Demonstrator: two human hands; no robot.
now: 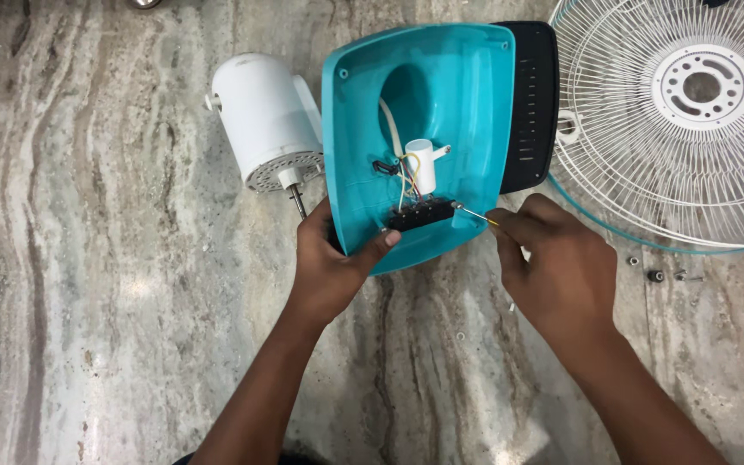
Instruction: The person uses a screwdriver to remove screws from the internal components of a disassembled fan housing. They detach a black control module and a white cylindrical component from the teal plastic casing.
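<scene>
In the middle of the frame, the left hand (329,267) grips the blue fan base (424,129) by its bottom edge. The right hand (553,267) pinches a thin screwdriver (473,214). The base looks light, hard and smooth.

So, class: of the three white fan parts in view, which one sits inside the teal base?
The small white cylinder, wired inside the teal base; motor housing and grille lie outside.

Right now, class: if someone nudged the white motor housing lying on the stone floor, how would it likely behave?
The white motor housing is rounded and lies on its side, so it would probably roll or swing. It likely feels heavy for its size. Its thin shaft sticks out, probably stiff, and might catch the teal base shell that the left hand steadies.
</scene>
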